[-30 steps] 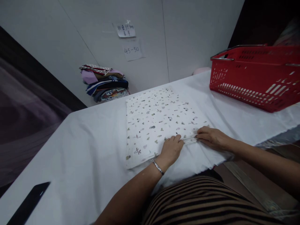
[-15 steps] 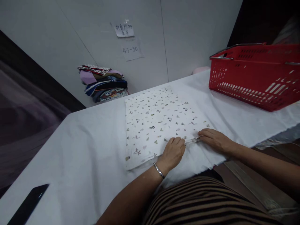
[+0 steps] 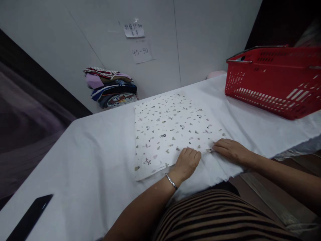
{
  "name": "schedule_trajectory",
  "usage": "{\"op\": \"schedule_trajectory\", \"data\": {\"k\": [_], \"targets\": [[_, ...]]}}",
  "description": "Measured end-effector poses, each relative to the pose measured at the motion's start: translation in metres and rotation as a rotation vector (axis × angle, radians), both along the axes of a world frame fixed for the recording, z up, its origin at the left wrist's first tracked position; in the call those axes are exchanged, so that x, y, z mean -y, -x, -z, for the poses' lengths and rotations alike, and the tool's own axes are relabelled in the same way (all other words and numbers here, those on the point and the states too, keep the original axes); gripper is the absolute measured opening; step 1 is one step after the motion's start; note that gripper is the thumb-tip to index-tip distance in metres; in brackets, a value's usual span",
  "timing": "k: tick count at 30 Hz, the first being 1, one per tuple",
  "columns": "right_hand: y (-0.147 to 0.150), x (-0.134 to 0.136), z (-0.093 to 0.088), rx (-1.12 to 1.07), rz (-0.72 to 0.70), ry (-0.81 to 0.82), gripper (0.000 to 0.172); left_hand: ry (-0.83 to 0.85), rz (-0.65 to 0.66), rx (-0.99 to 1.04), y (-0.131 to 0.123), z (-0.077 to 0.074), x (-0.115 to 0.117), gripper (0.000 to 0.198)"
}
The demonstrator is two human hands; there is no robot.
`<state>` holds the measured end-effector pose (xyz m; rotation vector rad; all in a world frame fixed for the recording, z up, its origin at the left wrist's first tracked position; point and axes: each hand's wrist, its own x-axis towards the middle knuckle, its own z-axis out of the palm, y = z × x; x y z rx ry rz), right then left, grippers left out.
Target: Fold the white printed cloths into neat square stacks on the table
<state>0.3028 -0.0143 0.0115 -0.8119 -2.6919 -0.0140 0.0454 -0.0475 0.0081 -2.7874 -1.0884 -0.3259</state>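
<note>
White tablecloth (image 3: 87, 160) lay under a printed cloth (image 3: 173, 129). Right of lower middle, left hand (image 3: 187, 163) and right hand (image 3: 230, 150) gripped its edge, maybe evening it; smoothing seemed needed next.

Two white paper notes are fixed to the pale wall (image 3: 200, 40), one just below the other. The lower note (image 3: 141, 52) carries the handwritten figures "45-50", dark and easy to read. The upper note (image 3: 133, 30) has two lines of handwritten Chinese characters: the first appears to read "折叠织物", though the writing is small and soft at this angle, and the shorter second line, with about two characters, is too blurred to make out.
</note>
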Motion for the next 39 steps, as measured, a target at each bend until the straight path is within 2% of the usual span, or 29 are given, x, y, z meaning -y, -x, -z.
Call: {"op": "schedule_trajectory", "data": {"k": [7, 11, 14, 18, 24, 28, 31, 35, 39], "targets": [[-0.013, 0.001, 0.020, 0.022, 0.061, 0.067, 0.036, 0.005, -0.043, -0.026, 0.000, -0.002, 0.011, 0.014], [-0.017, -0.001, 0.031, 0.031, 0.026, 0.015, 0.039, -0.004, -0.095, -0.019, 0.010, 0.004, 0.020, 0.015], [-0.007, 0.000, 0.035, -0.029, -0.006, 0.012, 0.050, -0.002, -0.152, -0.027, 0.023, 0.007, 0.028, 0.018], [0.022, -0.001, 0.036, -0.068, -0.102, 0.003, 0.056, 0.034, -0.208, -0.040, 0.042, 0.004, 0.038, 0.018], [0.078, -0.004, 0.028, -0.074, -0.249, -0.006, 0.040, 0.048, -0.321, -0.032, 0.074, -0.003, 0.056, 0.016], [0.113, 0.000, 0.022, -0.051, -0.250, 0.067, 0.036, 0.053, -0.395, -0.024, 0.100, -0.006, 0.069, 0.015], [0.137, 0.003, 0.018, -0.039, -0.230, 0.132, 0.037, 0.045, -0.438, -0.025, 0.120, -0.004, 0.078, 0.016], [0.162, 0.005, 0.015, -0.059, -0.336, 0.068, 0.041, 0.025, -0.521, -0.012, 0.146, 0.001, 0.087, 0.017], [0.176, 0.008, 0.012, -0.058, -0.344, 0.102, 0.044, 0.013, -0.585, 0.024, 0.166, 0.005, 0.095, 0.023]]}}
